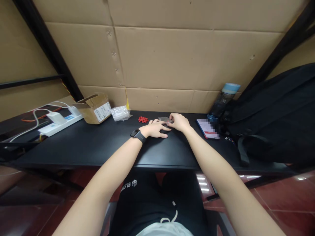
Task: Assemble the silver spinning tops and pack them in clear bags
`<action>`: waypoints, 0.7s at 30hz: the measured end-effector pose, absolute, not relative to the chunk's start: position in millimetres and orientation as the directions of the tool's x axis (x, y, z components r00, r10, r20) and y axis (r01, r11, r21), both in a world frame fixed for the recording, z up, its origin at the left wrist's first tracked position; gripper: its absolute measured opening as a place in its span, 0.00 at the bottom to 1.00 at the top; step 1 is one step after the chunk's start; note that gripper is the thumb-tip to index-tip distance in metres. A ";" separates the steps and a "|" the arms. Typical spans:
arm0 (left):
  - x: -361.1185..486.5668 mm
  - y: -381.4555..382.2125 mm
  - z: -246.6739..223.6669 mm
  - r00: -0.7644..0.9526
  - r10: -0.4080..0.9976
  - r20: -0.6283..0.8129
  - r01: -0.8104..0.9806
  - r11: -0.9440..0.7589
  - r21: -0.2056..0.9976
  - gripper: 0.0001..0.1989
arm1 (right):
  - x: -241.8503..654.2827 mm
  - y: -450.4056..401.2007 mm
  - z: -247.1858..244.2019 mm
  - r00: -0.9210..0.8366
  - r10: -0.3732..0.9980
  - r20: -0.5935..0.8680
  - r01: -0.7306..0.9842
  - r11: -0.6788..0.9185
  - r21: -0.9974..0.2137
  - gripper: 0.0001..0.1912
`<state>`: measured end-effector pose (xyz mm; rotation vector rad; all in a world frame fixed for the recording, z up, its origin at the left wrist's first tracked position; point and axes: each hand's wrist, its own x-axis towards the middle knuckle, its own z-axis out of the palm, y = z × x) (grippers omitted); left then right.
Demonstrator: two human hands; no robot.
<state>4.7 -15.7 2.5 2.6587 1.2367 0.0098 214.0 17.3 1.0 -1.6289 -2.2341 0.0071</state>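
My left hand (157,128), with a black watch (138,133) on its wrist, lies low over the black table, fingers stretched out and apart. Its fingertips reach the edge of a small clear plastic bag (162,119). Right beside it, my right hand (180,122) is closed in a pinch at the bag's near right side. A small red piece (168,122) shows at those fingertips; its exact shape is too small to tell. Just left of my hands sits a little pile of red pieces (143,119).
At the left stand an opened cardboard box (94,109), a clear plastic-wrapped packet (120,113) and a white power strip (60,124) with plugs. To the right are a phone-like flat item (208,128), a bottle with a blue lid (222,100) and a black backpack (275,118). Cardboard (157,59) walls the back.
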 end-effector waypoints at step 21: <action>-3.2 -16.4 10.8 0.633 0.759 -0.149 0.772 -0.606 0.190 0.27 | 206.5 15.9 -4.7 -0.199 0.929 0.311 0.954 0.256 -0.154 0.21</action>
